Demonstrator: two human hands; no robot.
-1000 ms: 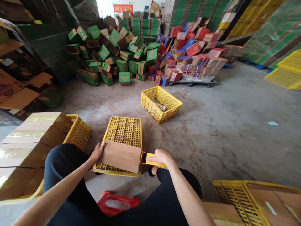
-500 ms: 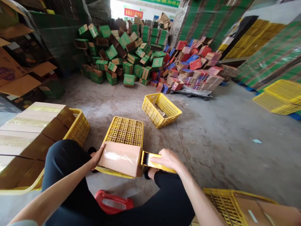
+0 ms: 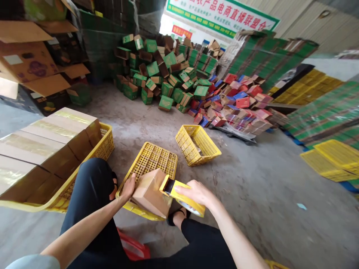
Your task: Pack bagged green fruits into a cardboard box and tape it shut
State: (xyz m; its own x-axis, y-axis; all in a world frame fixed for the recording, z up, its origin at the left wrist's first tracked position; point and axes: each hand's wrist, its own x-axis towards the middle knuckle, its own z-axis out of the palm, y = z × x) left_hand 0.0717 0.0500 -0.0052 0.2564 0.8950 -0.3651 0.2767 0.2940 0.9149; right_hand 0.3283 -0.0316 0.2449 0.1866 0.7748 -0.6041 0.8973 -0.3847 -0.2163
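A small brown cardboard box (image 3: 151,194) rests, tilted and turned, on an upturned yellow plastic crate (image 3: 154,155) between my knees. My left hand (image 3: 129,186) grips the box at its left end, the fingers along that side. In my right hand (image 3: 195,192) is a yellow tape dispenser (image 3: 183,196), its roll hanging below. The dispenser's head meets the box's right upper edge. Whether tape is stuck there, I cannot tell.
Taped boxes (image 3: 53,129) fill a large yellow crate (image 3: 108,142) at my left. Another yellow crate (image 3: 198,144) stands ahead. Beyond lie heaps of green cartons (image 3: 166,89) and red and blue cartons (image 3: 238,101). A red plastic stool (image 3: 133,246) shows beneath me.
The box has been turned and tipped, so an end now faces up toward the dispenser. My left hand has shifted with it, and the dispenser has tilted. The view has swung left and up.
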